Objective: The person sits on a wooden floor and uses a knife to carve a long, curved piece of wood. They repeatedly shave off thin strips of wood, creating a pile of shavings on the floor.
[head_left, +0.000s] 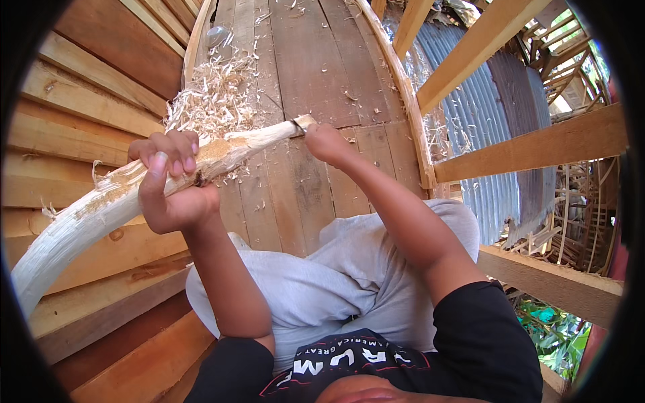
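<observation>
A long, pale, peeled wooden branch [101,208] runs from the lower left up to the middle of the view. My left hand [171,181] is wrapped around its middle. My right hand [326,142] is closed on a small blade [297,127] whose metal tip touches the far end of the branch. Most of the blade's handle is hidden in my fist. I sit on a plank floor with my grey-trousered knees [336,269] below the branch.
A heap of pale wood shavings [215,94] lies on the plank floor [316,60] beyond the branch. Stacked planks [74,101] rise at the left. A wooden railing [531,148] and corrugated metal sheet [470,114] stand at the right, with greenery below.
</observation>
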Motion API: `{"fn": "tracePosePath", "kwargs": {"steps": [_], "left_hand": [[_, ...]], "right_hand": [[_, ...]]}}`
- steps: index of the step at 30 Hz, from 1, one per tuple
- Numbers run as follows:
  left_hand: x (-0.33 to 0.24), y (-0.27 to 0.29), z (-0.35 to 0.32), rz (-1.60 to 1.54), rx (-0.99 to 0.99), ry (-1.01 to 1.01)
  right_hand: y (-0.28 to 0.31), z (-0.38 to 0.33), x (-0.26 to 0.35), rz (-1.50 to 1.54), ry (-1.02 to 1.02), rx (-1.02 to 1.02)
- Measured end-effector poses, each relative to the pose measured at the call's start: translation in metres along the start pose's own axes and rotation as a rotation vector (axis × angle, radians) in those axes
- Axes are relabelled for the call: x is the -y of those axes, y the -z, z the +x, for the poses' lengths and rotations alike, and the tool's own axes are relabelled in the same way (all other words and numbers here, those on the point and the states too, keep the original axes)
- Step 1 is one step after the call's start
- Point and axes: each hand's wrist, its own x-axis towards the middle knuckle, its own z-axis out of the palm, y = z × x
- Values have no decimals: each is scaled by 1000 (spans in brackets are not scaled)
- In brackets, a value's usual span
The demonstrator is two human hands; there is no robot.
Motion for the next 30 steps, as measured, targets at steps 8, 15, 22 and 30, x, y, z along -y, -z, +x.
{"fn": "tracePosePath", "kwargs": {"steps": [8, 15, 22, 30], "left_hand": [[-5, 32, 10, -30, 159, 19], [-7, 54, 22, -76, 351, 2], [0, 66, 27, -171, 488, 14], [-4, 59, 25, -170, 512, 27]], "right_hand": [[-6, 2, 9, -21, -81, 48], [7, -32, 64, 77, -36, 14], [6, -54, 76, 31, 33, 16], [19, -45, 60, 49, 8, -57]]}}
